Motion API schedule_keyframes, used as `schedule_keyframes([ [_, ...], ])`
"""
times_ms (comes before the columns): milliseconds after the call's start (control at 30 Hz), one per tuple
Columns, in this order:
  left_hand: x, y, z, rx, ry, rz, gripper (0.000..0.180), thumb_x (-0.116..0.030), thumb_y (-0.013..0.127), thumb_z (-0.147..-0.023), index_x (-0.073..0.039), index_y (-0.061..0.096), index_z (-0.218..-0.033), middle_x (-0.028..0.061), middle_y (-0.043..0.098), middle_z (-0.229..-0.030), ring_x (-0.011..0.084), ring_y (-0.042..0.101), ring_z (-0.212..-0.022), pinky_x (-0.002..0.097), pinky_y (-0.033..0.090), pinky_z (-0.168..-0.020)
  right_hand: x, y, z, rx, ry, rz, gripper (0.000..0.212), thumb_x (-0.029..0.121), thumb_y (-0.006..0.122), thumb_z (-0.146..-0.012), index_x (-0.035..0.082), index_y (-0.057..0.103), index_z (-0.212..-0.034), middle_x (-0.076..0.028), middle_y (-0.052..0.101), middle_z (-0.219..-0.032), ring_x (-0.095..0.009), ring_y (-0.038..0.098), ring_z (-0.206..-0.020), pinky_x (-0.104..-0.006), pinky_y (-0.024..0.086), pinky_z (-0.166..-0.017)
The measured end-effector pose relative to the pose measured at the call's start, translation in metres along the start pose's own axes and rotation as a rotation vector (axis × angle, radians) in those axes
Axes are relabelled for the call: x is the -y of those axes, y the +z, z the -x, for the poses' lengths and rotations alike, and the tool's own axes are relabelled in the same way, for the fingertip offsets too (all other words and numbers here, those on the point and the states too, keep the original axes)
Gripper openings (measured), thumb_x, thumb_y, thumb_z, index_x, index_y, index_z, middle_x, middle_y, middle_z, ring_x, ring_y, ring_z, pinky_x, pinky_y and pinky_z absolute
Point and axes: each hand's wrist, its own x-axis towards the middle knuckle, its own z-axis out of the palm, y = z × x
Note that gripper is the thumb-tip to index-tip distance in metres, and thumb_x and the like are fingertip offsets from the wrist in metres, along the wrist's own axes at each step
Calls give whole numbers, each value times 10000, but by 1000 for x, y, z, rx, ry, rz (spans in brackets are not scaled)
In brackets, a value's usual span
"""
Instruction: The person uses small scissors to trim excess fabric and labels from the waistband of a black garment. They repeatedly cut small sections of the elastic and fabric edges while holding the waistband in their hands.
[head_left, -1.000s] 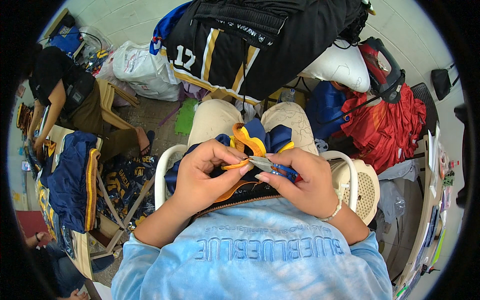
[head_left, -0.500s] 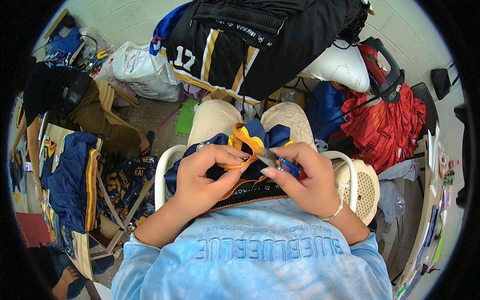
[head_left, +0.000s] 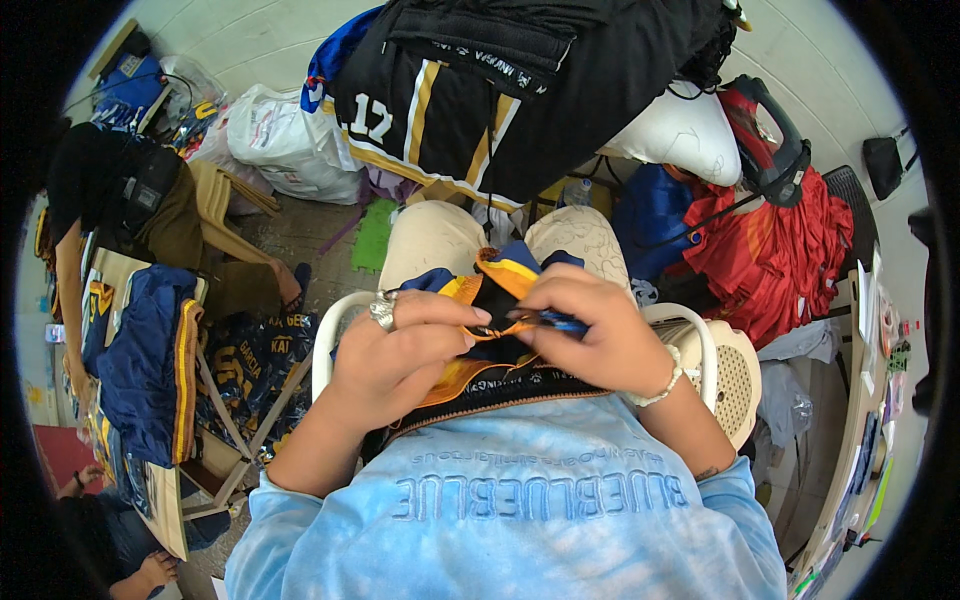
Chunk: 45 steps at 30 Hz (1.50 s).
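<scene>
On my lap lies a navy garment with yellow-orange trim (head_left: 513,277). Thumb and fingers of my left hand (head_left: 400,345), which wears a ring, pinch the trim's edge. My right hand (head_left: 600,335) is closed close beside it, its fingertips pinching the same edge. Blue-handled thread snips (head_left: 562,322) sit within the right hand's grip, mostly covered by its fingers; their blades are hard to make out. Between the two hands a short stretch of trim is held taut, with dark cloth behind it.
A black garment pile (head_left: 450,110) is ahead, a clothes iron (head_left: 768,140) and red garments (head_left: 775,260) at right. To the left, folded navy garments (head_left: 145,365) rest on a stand, near another person's arm (head_left: 68,290). White chair arms (head_left: 708,360) flank me.
My right hand has turned over and moved left to the trim, and the snips' blades no longer show clearly. My left hand has rotated, bringing its ring into plain view.
</scene>
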Motion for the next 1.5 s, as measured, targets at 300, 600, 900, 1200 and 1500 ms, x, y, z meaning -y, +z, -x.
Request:
schedule_keyframes([
  [300, -2, 12, 0, -89, -286, -100, 242, 88, 584, -823, -30, 663, -1019, 152, 647, -996, 276, 654, -841, 311, 506, -729, 13, 9, 20, -103, -116, 70, 344, -40, 730, -667, 65, 661, -988, -66, 620, -939, -210, 633, -753, -315, 531, -644],
  [600, 1, 20, 7, -170, -558, 654, 206, 77, 639, -874, 74, 620, -1079, 103, 544, -1141, 137, 586, -1024, 263, 497, -878, 20, 12, 14, -23, -150, 217, 369, 30, 733, -707, 83, 646, -1062, -60, 627, -989, -243, 657, -793, -326, 540, -666],
  [900, -2, 20, 8, -155, -551, 665, 188, 92, 638, -866, 76, 652, -1052, 109, 566, -1131, 137, 608, -979, 254, 509, -863, 21, 14, 13, -252, -61, 178, 338, 129, 824, -734, 4, 634, -985, -123, 649, -878, -223, 640, -739, -304, 504, -626],
  [1200, -6, 24, 7, -137, -550, 612, 178, 125, 655, -830, 75, 656, -1001, 127, 584, -1080, 138, 609, -928, 255, 510, -800, 16, 16, 16, -296, -141, 298, 318, 122, 856, -691, 8, 656, -910, -128, 688, -834, -233, 665, -687, -307, 518, -610],
  [1500, -5, 20, 7, -98, -413, 209, 179, 100, 689, -800, 43, 654, -965, 133, 586, -1077, 157, 601, -961, 264, 470, -855, 21, 12, 20, -283, -11, 179, 337, 94, 822, -735, -5, 638, -1000, -122, 663, -868, -202, 641, -719, -283, 505, -641],
])
